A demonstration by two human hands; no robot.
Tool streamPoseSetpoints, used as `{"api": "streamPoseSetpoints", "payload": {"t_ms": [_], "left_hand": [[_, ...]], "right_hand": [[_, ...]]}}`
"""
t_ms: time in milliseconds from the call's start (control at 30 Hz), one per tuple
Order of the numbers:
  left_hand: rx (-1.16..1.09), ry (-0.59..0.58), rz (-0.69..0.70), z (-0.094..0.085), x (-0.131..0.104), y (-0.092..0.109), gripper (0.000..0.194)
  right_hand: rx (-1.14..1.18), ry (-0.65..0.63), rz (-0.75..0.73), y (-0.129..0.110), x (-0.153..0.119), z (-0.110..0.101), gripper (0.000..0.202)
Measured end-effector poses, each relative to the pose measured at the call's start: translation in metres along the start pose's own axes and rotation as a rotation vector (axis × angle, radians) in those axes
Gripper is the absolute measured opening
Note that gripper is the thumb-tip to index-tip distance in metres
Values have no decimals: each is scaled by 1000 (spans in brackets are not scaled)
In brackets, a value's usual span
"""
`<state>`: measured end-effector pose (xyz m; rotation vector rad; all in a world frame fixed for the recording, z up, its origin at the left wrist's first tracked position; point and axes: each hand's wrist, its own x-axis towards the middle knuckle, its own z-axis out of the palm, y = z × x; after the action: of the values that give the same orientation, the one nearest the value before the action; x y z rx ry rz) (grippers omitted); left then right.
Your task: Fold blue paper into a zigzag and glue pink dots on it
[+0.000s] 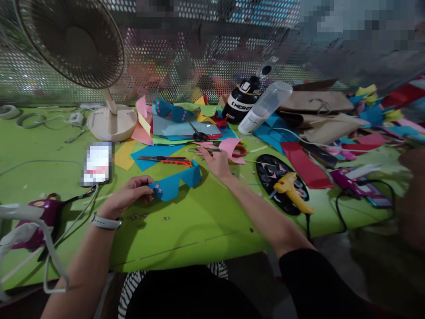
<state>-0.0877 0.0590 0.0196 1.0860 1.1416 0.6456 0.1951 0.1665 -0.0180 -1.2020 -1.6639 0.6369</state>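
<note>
Between the thumb and fingers of my left hand [137, 191] is one end of blue paper glasses [169, 187], with small pink pieces near the held end. My right hand [214, 161] is past the far end of the glasses, its fingers closed around a slim grey tool [215, 149] that looks like tweezers; its tip is hard to make out. Just beyond the glasses lies an orange utility knife [166, 159], partly over blue paper [146, 153]. Black-handled scissors [200, 135] and pink paper [229, 146] are close to my right fingers.
A yellow glue gun [292, 190] rests on a black palette-like tray [262, 166] at right. Another pair of blue paper glasses [174, 111] lies at the back. A fan [111, 124], phone [97, 164], black bottle [241, 99] and clear bottle [265, 108] stand around; cables cross both sides.
</note>
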Motion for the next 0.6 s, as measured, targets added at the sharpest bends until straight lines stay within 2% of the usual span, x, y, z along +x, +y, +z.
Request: {"api": "streamPoseSetpoints", "payload": {"t_ms": [367, 600], "left_hand": [[-28, 56, -16, 4, -4, 4, 25], [-35, 63, -28, 6, -5, 7, 26]], "right_hand": [[78, 58, 46, 7, 1, 0, 39], [1, 21, 38, 4, -3, 0, 34]]}}
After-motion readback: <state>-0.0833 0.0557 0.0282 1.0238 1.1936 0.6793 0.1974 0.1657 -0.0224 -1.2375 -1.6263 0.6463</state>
